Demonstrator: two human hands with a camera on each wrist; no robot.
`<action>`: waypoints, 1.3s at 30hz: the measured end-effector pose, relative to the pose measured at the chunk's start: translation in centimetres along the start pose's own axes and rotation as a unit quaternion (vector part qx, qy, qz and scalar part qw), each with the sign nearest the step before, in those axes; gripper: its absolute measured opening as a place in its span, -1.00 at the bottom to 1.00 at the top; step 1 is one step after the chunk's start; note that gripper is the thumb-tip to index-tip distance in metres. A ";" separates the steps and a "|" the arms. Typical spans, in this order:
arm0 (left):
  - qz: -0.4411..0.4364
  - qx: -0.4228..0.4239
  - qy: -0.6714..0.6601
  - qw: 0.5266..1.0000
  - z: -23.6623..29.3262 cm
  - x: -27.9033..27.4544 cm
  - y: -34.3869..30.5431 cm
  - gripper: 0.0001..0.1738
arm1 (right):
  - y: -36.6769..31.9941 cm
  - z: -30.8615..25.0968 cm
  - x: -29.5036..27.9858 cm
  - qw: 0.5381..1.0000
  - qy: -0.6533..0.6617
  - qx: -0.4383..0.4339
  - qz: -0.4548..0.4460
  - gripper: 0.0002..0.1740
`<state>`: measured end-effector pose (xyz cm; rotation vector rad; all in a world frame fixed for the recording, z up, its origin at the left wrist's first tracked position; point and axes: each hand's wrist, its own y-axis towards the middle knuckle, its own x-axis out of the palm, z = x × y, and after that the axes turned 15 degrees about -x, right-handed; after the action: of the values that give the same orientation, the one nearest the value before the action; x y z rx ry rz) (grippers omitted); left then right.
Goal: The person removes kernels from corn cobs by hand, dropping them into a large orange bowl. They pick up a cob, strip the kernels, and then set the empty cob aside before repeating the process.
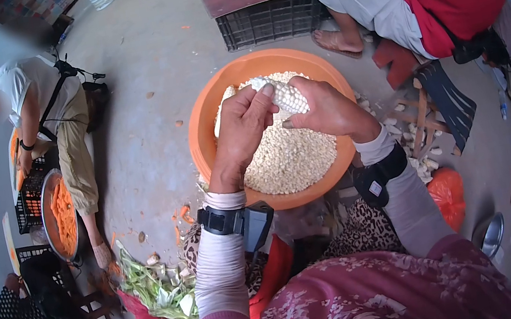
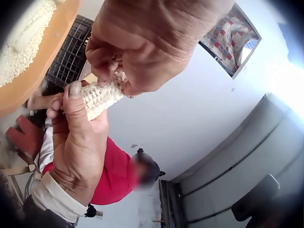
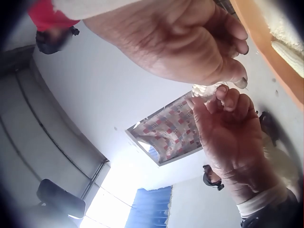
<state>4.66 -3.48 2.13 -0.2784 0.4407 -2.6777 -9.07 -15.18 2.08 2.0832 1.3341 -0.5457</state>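
Over the orange basin [image 1: 199, 128], which sits on the concrete floor [image 1: 149, 137] in front of the seated person's knees, both hands hold a white corn cob [image 1: 286, 95] between them. The left hand [image 1: 243, 127] has its fingers curled round the near end of the cob, thumb lying along the top. The right hand [image 1: 329, 112] grips the other end, its fingers clamped on the cob and the thumb pressed against the rows, as the left wrist view shows close up. The cob is tilted and held just above the heap of loose kernels [image 1: 283, 161] that fills the basin. To the left of the knees lies a pile of green husks [image 1: 155, 286]. Further left another person crouches beside a pan of carrot pieces [image 1: 64, 217], and beyond the basin stands a black crate [image 1: 268, 20].
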 end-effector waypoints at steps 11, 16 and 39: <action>-0.043 -0.002 -0.003 0.999 0.3 -0.3 -0.3 -0.78 | 0.2 0.1 -0.1 0.996 0.090 -0.002 0.018 -0.42; 0.032 -0.063 -0.045 0.996 -0.1 0.4 0.2 -0.77 | 0.3 -0.7 0.4 1.000 0.001 0.028 -0.013 -0.52; -0.015 -0.047 -0.162 0.986 1.2 0.6 -0.8 -0.69 | 0.3 -0.3 0.0 0.993 0.096 -0.044 0.051 -0.41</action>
<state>4.17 -3.35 3.64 -0.7409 0.4628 -2.5777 -8.81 -15.02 2.39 2.1592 1.3224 -0.2437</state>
